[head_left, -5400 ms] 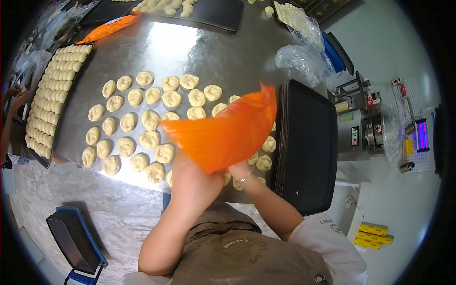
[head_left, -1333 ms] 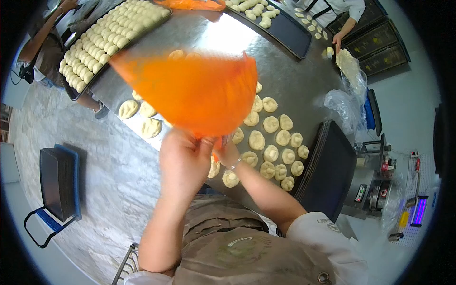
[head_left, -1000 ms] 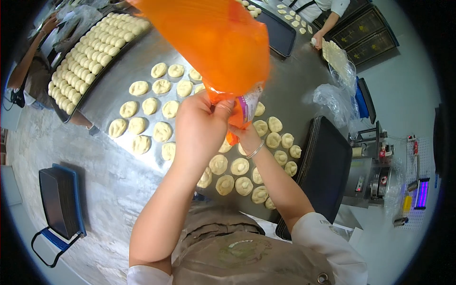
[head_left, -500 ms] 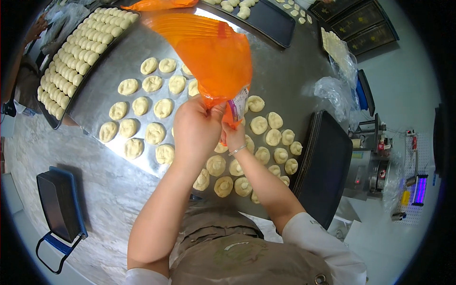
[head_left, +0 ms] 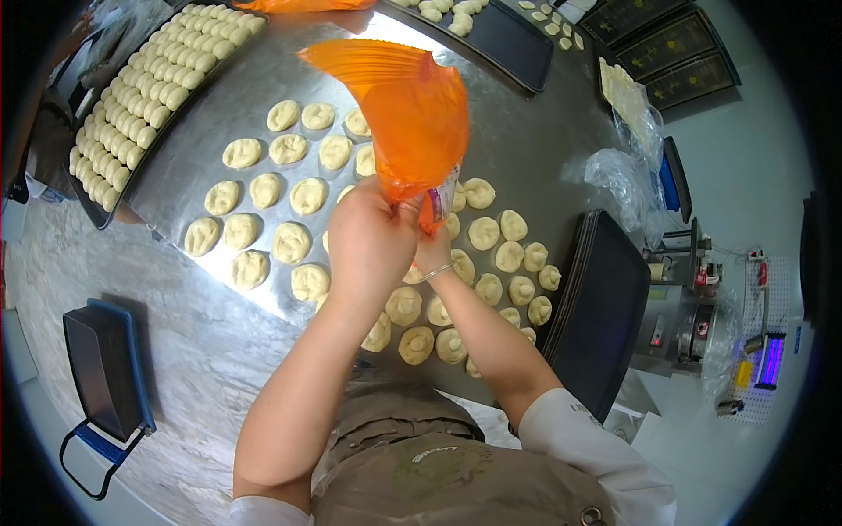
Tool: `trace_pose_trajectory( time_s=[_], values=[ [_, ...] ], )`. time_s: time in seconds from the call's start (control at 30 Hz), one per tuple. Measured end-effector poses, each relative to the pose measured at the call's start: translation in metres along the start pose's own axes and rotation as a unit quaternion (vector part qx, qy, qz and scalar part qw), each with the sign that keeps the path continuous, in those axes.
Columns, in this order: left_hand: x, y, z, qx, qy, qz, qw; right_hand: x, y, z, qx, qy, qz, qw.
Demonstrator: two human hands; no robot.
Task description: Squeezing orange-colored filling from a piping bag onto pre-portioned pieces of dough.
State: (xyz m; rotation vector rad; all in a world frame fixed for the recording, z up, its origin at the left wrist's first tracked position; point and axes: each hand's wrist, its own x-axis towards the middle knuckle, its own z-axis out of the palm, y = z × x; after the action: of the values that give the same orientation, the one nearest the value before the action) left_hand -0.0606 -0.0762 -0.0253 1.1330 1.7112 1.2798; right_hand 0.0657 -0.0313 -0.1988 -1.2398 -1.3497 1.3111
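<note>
My left hand [head_left: 373, 232] is closed round the narrowed part of an orange piping bag [head_left: 412, 118]. The bag's wide, pleated top fans out above my fist, and a printed label shows on its side. Just below and to the right, my right hand [head_left: 430, 252], with a bracelet at the wrist, grips the bag's lower end. My left hand partly hides its fingers and the tip. Under and around both hands lie rounds of dough with pressed-in middles, such as this dough round [head_left: 308, 195] on the left. Several on the right, like this dough round [head_left: 452, 345], have a pale blob on top.
A tray of dough balls [head_left: 153, 110] stands at the far left of the metal worktable [head_left: 219, 298]. Stacked black trays [head_left: 601, 307] sit at the right edge, near clear plastic wrap [head_left: 618, 180]. Another dark tray [head_left: 500, 44] lies at the back. Black tins [head_left: 105, 368] stand lower left.
Both hands stay on the piping bag, which sits slightly lower, its top leaning less far left. The whole view has shifted a little.
</note>
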Motion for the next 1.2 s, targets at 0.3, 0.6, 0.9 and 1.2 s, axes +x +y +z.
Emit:
trace_pose_trajectory(
  time_s=[0.3,0.6,0.9,1.2],
  values=[
    [-0.007,0.032,-0.007,-0.047,-0.039,0.01,0.998,-0.007,-0.048,-0.02,0.031,-0.012,-0.028,0.999],
    [-0.008,0.029,0.038,-0.092,-0.122,0.072,0.986,-0.009,-0.053,-0.089,0.019,0.07,0.054,0.996],
    [-0.008,0.001,0.074,-0.088,-0.097,0.089,0.987,-0.011,-0.022,-0.077,0.059,0.151,0.081,0.983],
    [-0.007,-0.015,0.074,-0.053,-0.044,0.09,0.994,-0.005,0.004,-0.072,0.107,0.135,0.031,0.985]
  ],
)
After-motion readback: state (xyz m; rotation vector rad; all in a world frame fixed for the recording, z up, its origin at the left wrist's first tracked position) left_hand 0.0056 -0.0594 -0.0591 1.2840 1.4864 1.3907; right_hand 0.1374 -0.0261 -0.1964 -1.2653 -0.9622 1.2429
